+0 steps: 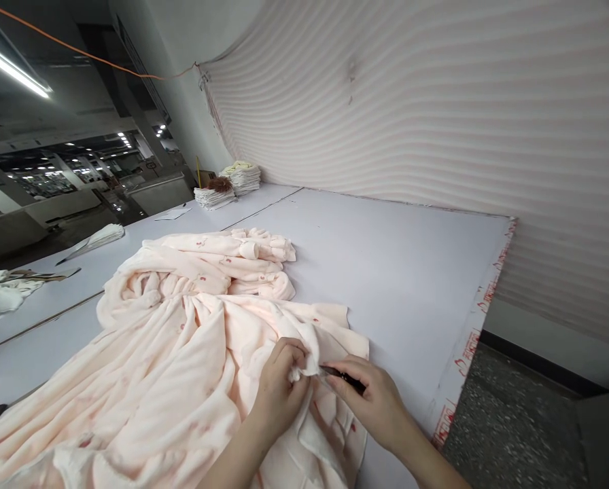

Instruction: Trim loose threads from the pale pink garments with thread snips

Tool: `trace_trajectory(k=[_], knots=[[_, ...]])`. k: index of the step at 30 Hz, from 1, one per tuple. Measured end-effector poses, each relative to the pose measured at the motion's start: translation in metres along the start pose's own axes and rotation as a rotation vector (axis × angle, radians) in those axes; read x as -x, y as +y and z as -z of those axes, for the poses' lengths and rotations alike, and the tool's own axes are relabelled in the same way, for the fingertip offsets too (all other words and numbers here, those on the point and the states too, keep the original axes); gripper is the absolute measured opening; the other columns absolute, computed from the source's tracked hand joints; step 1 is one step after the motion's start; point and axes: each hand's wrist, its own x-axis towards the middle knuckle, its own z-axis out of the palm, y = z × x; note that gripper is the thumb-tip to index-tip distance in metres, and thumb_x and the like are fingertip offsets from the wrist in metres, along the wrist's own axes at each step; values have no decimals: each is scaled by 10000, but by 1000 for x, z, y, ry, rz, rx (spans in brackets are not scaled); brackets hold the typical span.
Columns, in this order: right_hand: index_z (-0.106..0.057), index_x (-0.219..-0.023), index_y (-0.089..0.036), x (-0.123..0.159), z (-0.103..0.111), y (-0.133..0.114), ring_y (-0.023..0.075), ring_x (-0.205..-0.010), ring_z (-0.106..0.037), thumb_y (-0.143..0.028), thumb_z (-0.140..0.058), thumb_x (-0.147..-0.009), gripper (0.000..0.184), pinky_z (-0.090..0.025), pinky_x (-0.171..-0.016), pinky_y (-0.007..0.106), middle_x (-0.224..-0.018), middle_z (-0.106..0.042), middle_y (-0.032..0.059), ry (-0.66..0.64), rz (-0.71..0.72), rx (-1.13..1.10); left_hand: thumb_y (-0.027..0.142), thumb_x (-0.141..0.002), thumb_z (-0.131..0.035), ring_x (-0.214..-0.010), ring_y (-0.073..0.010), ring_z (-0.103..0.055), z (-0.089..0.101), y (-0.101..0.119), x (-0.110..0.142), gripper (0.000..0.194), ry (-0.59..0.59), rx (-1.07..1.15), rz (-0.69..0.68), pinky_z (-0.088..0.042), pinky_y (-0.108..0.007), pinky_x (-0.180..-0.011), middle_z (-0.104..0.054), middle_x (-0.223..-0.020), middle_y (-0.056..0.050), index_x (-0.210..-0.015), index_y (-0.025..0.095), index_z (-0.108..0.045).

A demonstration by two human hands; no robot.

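Observation:
A pale pink plush garment (192, 353) with small red motifs lies heaped and folded over the table in front of me. My left hand (283, 380) is closed on a bunched edge of it, pinching the cloth between thumb and fingers. In my right hand (373, 401) is a small pair of dark thread snips (353, 380), their tip touching or very close to the pinched edge. Most of the snips is hidden by my fingers, and whether the blades are apart cannot be seen.
The pale table (386, 251) has red-printed tape (470, 353) along its right edge. Striped cloth (411, 102) hangs behind it. Folded cloth stacks (243, 178) stand at the far end, and white scraps (9, 295) lie at left. An orange cord (85, 49) runs overhead.

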Motion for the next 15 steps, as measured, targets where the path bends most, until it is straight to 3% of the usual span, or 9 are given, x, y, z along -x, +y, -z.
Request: trace_trajectory(k=[2,5,8,11,15], knots=[[-642,-1039,-261,-2,-5,5,201,-910,-617,-300,-597,-795,251,-492,-763,281,-1000,-664,37,72,0,2,23,-665,-455,-839,-175,-544,2,4,-3,196,8,30,100,-402,-260,-720,-569,-869,-27,-732,206,-431],[-636,-879,-221,-12,-11,11,182,-769,-613,-272,-544,-806,128,-488,-662,257,-824,-657,25,165,8,-6,174,-770,-500,-790,-179,-561,7,11,-8,74,-99,148,334,-410,-253,-710,-616,-823,-14,-808,199,-558],[-585,-808,-199,-19,-13,12,155,-654,-586,-274,-534,-808,90,-472,-573,227,-709,-621,5,214,-29,-97,320,-806,-523,-710,-167,-551,10,14,-10,163,-175,288,527,-409,-234,-650,-617,-744,0,-795,182,-610],[-565,-883,-208,-15,-13,9,156,-691,-611,-269,-547,-808,98,-490,-602,228,-793,-638,13,190,-24,-161,382,-796,-549,-631,-146,-523,8,12,-9,217,-115,372,618,-399,-219,-589,-583,-671,15,-774,169,-589],[-583,-984,-239,-5,-16,6,188,-916,-618,-165,-551,-777,223,-490,-789,267,-982,-650,29,143,105,-92,416,-822,-519,-707,-163,-551,5,12,-7,268,-152,433,598,-429,-244,-678,-625,-740,-12,-785,163,-601]])
